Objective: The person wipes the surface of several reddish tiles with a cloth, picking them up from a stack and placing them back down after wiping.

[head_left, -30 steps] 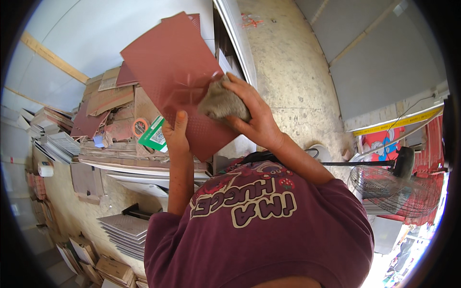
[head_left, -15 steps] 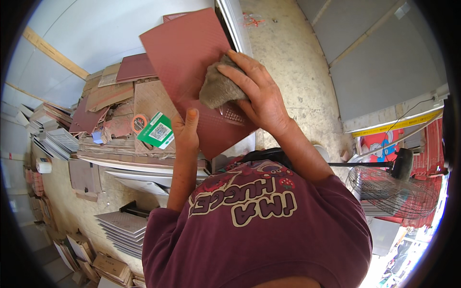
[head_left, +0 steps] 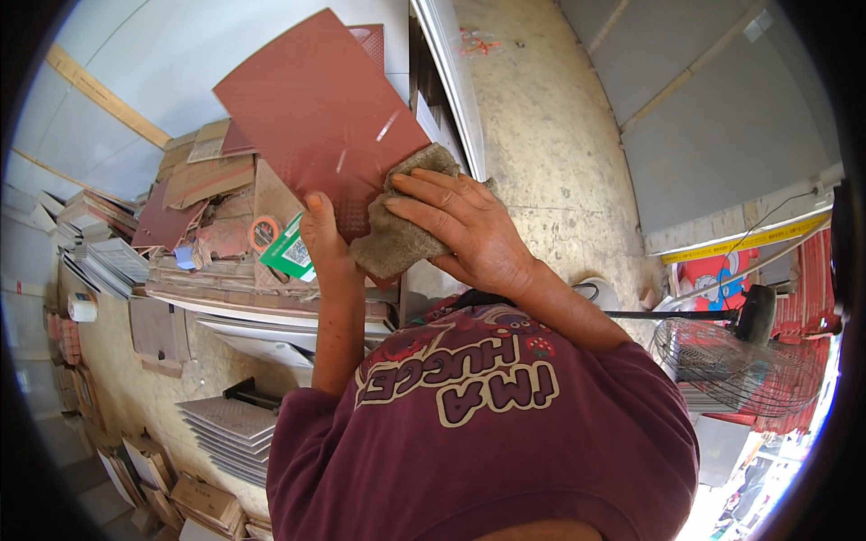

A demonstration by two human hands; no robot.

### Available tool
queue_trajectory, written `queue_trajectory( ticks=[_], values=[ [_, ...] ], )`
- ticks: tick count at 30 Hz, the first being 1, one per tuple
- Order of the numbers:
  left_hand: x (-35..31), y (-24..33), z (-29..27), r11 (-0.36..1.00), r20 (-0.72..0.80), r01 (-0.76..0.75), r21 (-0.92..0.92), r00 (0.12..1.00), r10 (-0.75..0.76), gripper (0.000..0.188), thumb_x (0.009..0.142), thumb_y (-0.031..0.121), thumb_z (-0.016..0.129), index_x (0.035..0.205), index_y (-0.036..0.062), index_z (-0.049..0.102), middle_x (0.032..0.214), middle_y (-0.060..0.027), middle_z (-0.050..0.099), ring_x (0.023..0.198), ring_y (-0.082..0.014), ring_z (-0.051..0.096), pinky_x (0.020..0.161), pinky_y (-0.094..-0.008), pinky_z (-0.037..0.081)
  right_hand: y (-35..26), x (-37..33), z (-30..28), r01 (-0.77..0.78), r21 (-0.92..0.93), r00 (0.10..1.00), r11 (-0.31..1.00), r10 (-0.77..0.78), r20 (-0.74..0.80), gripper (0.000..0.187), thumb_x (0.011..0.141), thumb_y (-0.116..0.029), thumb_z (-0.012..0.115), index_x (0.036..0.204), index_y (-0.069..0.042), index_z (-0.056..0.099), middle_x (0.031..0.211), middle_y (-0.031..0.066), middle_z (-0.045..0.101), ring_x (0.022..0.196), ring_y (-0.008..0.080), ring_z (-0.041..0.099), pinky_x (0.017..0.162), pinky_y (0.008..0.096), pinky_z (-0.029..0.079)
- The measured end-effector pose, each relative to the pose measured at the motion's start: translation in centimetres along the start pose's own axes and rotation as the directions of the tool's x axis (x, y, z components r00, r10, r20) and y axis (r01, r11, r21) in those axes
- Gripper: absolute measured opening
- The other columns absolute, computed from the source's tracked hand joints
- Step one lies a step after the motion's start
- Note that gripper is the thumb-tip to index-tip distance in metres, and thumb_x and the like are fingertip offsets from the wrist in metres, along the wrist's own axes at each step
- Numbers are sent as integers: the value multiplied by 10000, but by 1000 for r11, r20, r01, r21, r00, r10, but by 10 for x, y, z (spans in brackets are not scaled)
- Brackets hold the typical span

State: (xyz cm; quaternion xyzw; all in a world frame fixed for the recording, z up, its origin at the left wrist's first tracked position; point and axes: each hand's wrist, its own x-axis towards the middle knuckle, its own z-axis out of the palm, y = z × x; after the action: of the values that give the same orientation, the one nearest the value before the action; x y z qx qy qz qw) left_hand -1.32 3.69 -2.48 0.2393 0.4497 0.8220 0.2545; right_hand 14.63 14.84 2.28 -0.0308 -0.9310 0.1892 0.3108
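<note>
A red-brown rectangular panel (head_left: 298,99) with a fine textured face is tilted up in front of me, and light glints off it. My left hand (head_left: 329,230) grips its lower left edge, thumb on the front and the other fingers hidden behind. A grey-brown cloth rag (head_left: 397,239) lies bunched against the panel's lower right part. Over the rag my right hand (head_left: 474,221) is pressed, fingers bent around it and pointing left. The rag covers the panel's lower right corner.
Flattened cardboard and stacked panels (head_left: 212,180) lie behind my left hand, with a green printed card (head_left: 290,251) and an orange tape roll (head_left: 262,233). Grey tiles (head_left: 230,433) are stacked lower left. A wire-caged fan (head_left: 744,361) stands at right.
My right hand and the rag have moved down over the panel's lower right corner. The panel has shifted up-left, with my left hand slightly left too.
</note>
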Motion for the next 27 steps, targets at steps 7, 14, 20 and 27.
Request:
queue_trajectory(
  ticks=[7,14,20,27],
  values=[
    [11,7,8,994,-105,-56,-95,993,46,664,1053,510,521,1428,-35,473,1381,-141,578,1238,-267,586,1053,-415,474,6,-8,2,-91,20,991,996,92,-94,813,648,-38,814,1418,-133,570,1503,141,519,1377,348,502,1132,468,405],
    [13,3,9,979,-109,-61,-192,993,41,614,1041,458,579,1420,-15,483,1365,-123,587,1232,-264,592,1052,-434,482,11,-16,18,-277,241,919,930,330,-218,820,743,-21,803,1493,-93,480,1545,194,444,1400,330,482,1167,410,376],
    [14,2,19,963,-195,-128,-238,977,82,598,1045,438,582,1423,-12,475,1363,-124,585,1229,-263,594,1047,-437,494,10,-23,39,-312,913,678,262,734,21,660,943,-140,755,1509,-73,422,1373,79,589,1239,179,565,1090,324,430],
    [8,-5,31,968,-184,-136,-209,978,98,595,1067,439,539,1444,-12,446,1401,-126,553,1266,-244,566,1071,-431,476,-1,-18,39,-75,965,601,-250,761,244,397,956,-147,737,1319,-82,590,1256,28,665,1162,172,619,1023,356,496]
  ],
)
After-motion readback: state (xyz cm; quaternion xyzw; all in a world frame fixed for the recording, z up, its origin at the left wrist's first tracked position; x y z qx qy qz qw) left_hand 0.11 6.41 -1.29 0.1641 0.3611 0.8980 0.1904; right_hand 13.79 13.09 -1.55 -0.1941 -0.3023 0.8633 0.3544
